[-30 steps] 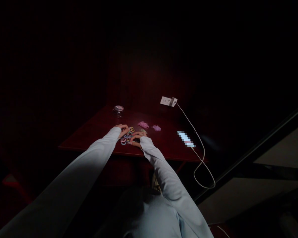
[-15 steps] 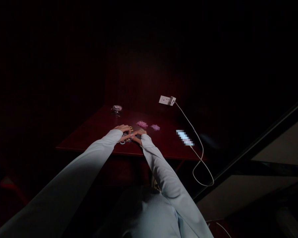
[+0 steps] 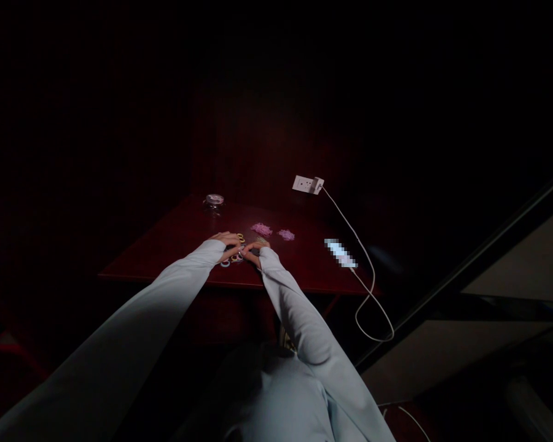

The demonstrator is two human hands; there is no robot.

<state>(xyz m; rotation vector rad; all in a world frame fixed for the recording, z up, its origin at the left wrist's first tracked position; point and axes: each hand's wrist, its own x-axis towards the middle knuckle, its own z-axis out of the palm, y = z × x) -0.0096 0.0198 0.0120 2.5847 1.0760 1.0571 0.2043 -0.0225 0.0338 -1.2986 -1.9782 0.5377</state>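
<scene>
My left hand [image 3: 227,242] is low over the table near its front edge, with its thumb and fingers drawn together. Beside it, my right hand [image 3: 257,247] is also closed, and the fingertips of both meet. Whatever is pinched between them is too small and dark to make out. Around and under my hands lie several small coloured rings that look like hair ties, among them a yellow ring [image 3: 241,237] just beyond my left fingers and a pale blue ring [image 3: 225,264] below my left wrist. My hands cover part of these rings.
Past my hands lie a pile of small pink pieces [image 3: 261,229] and a smaller purple pile [image 3: 286,235]. A clear lidded jar [image 3: 214,201] stands at the back left of the dark red table [image 3: 147,261]. Rightward, a phone [image 3: 341,253] is cabled to a wall socket [image 3: 304,184].
The whole view has shifted slightly. My hands stay together over the rings, with small finger movements; a little more of the rings shows beneath my left hand.
</scene>
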